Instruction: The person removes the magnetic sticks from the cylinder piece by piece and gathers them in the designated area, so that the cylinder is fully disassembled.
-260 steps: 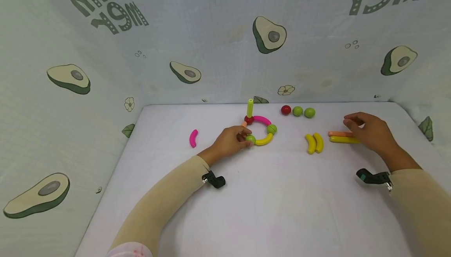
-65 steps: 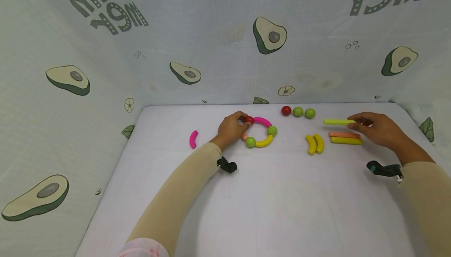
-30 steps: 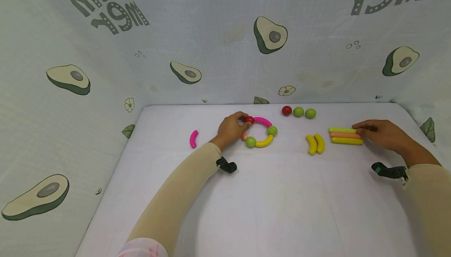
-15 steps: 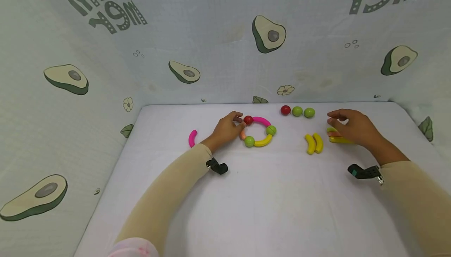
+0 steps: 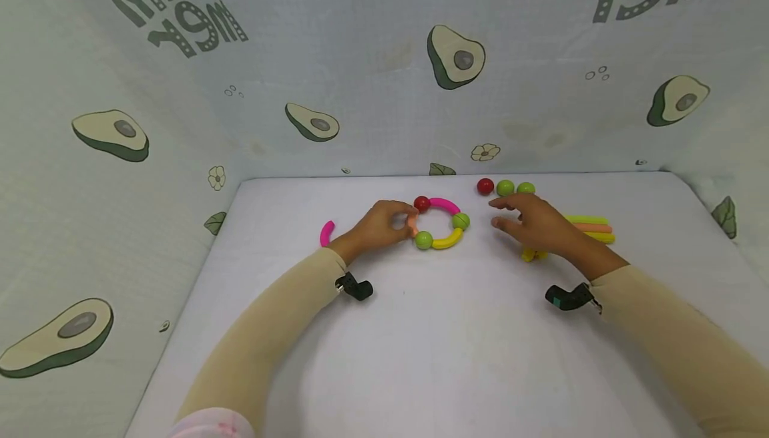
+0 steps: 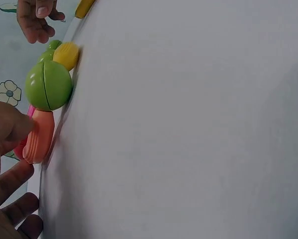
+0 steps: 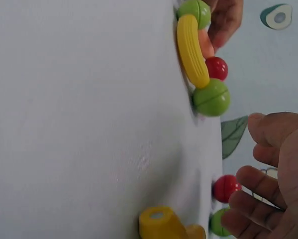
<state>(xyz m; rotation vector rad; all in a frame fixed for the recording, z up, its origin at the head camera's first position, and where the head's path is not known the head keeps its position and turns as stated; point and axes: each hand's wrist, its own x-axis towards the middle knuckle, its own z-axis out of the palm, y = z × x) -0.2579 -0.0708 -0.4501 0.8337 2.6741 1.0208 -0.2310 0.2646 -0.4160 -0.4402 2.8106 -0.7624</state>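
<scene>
On the white table lies a toy ring of balls and curved rods. Its parts are a red ball [image 5: 422, 204], a pink curved rod [image 5: 444, 205], a ridged green ball [image 5: 460, 221], a yellow curved rod [image 5: 448, 240], another green ball [image 5: 423, 240] and an orange curved rod [image 5: 412, 223]. My left hand [image 5: 380, 227] pinches the orange rod between thumb and fingertips at the ring's left side; the left wrist view shows this close up. Right of the ring, my right hand [image 5: 537, 224] hovers with fingers spread and holds nothing.
Behind my right hand stand a loose red ball [image 5: 485, 186] and two green balls [image 5: 505, 187]. Straight lime [image 5: 585, 219], orange [image 5: 595, 228] and yellow [image 5: 603, 238] rods lie to its right. Yellow curved rods [image 5: 531, 256] are partly hidden beneath it. A pink curved rod [image 5: 326, 232] lies far left.
The lime rod, earlier upright on the red ball, now lies beside the straight rods, released by my right hand. That hand has moved left; my left hand went from the red ball to the orange rod.
</scene>
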